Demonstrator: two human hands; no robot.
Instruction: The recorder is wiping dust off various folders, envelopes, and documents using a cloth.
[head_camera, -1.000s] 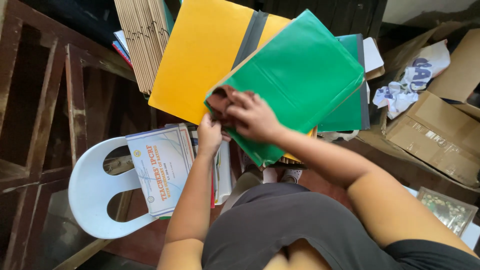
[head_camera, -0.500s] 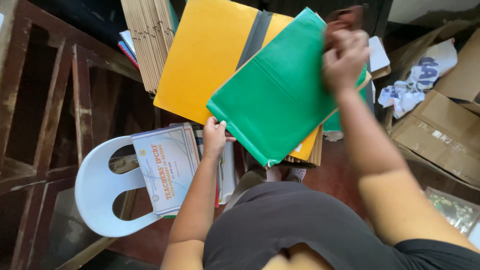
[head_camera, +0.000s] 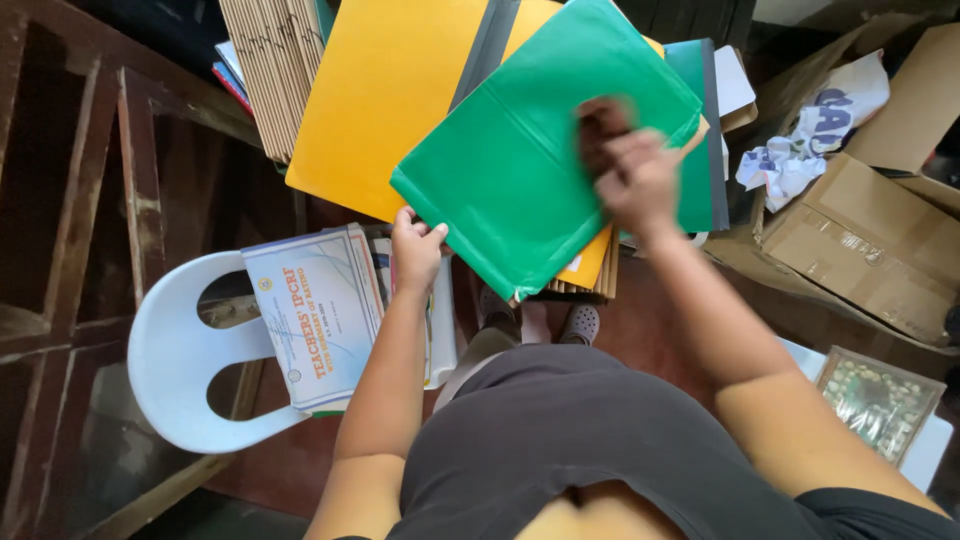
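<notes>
A green folder lies on top of a stack of yellow folders and other files. My left hand pinches the green folder's near corner. My right hand presses a dark brown cloth onto the green cover near its far right side; the hand and cloth are blurred.
A white plastic chair at the left carries a pile of printed booklets. Brown corrugated sheets stand at the top. Cardboard boxes and crumpled paper sit at the right. A dark wooden frame runs along the left.
My right hand with the cloth went from the folder's near left part up to its far right corner, then came back down onto the cover. My left hand stayed at the near corner.
</notes>
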